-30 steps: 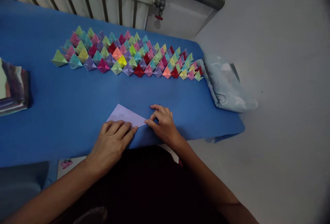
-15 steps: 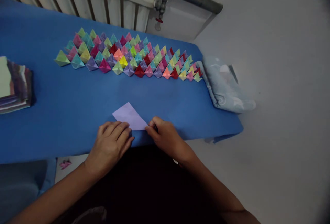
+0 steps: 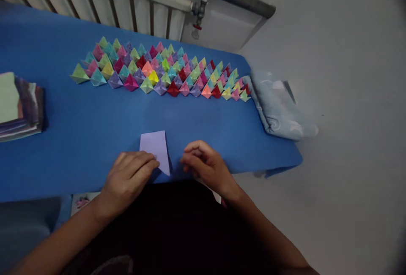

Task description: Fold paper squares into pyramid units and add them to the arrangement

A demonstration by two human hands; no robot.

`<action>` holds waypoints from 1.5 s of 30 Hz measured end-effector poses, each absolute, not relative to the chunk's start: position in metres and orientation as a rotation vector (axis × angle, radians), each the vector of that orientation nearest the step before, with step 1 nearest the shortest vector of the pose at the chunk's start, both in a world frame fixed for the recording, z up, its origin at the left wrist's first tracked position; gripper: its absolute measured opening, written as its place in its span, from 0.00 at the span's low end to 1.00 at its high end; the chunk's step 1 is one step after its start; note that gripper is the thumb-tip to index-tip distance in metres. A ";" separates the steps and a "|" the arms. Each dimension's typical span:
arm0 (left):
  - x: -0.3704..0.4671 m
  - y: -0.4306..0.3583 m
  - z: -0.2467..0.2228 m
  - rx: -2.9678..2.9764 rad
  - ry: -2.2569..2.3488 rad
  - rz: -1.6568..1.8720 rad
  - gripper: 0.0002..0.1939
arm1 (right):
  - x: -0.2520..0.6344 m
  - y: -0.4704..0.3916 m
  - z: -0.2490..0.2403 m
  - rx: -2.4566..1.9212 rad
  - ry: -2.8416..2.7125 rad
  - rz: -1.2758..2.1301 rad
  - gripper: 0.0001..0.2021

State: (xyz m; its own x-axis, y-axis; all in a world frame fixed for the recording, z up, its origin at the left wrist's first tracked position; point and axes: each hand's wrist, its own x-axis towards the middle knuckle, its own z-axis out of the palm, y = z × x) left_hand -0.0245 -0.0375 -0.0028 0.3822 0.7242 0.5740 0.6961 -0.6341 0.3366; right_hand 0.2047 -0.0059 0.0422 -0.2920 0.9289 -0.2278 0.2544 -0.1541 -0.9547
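Note:
A folded sheet of pale purple paper [image 3: 154, 145] is near the front edge of the blue-covered table [image 3: 95, 140], one pointed corner toward me. My left hand [image 3: 128, 178] grips its lower left side, thumb and fingers closed on the paper. To the right of the sheet, my right hand [image 3: 206, 164] hovers apart from it, fingers loosely curled and slightly blurred, with nothing visible in them. Beyond both hands stand rows of small folded-paper boats [image 3: 160, 87] in many colours.
At the far left lies a stack of coloured paper [image 3: 30, 114]. A folded grey-blue blanket [image 3: 274, 106] rests at the table's right end by the wall. Behind the table are a white radiator [image 3: 122, 6] and a pipe valve with a red handle [image 3: 197, 26].
The purple paper has turned, its point now facing me instead of right. My right hand has let go of its right corner and moved slightly away. My left hand has shifted a little left.

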 end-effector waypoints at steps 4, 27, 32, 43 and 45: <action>-0.036 -0.038 0.007 2.235 1.270 1.157 0.08 | 0.212 0.004 0.035 -1.282 -1.938 0.846 0.12; -0.029 0.001 0.013 2.127 1.409 1.005 0.10 | 0.165 0.029 0.021 -1.448 -1.601 1.520 0.25; -0.028 -0.007 -0.004 2.589 1.229 0.806 0.12 | 0.170 0.036 0.028 -1.533 -1.846 1.386 0.24; -0.033 -0.009 0.004 2.895 1.030 0.687 0.16 | 0.214 -0.004 0.030 -1.543 -2.004 1.276 0.11; -0.033 -0.011 0.007 2.913 1.004 0.629 0.15 | 0.217 -0.009 0.031 -1.530 -2.079 1.162 0.10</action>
State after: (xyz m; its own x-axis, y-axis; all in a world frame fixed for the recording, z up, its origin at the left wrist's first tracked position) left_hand -0.0335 -0.0110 0.0069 0.7162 0.5908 0.3716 0.5919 -0.7962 0.1251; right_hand 0.2172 -0.0089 0.0308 -0.3819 0.9005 -0.2080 0.6491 0.1011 -0.7539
